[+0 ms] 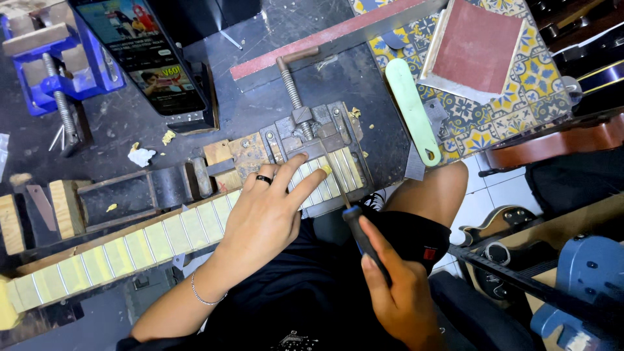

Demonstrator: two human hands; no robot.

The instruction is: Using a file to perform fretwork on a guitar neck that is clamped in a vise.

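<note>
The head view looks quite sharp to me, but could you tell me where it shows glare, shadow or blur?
Head view: mostly sharp and evenly lit; the left hand and fretted guitar neck are crisp; slight glare on the phone screen; the right hand and its dark tool handle sit over shadowed dark clothing; the edges bend slightly.

Fretboard (pixel 130 250) middle under left hand (pixel 263 218); its far end cut off.

A dark, scratched workbench (pixel 273 104) fills the view. Right of it lies a patterned yellow-and-blue tiled surface (pixel 494 117), and below that a white tiled floor (pixel 500 188).
</note>
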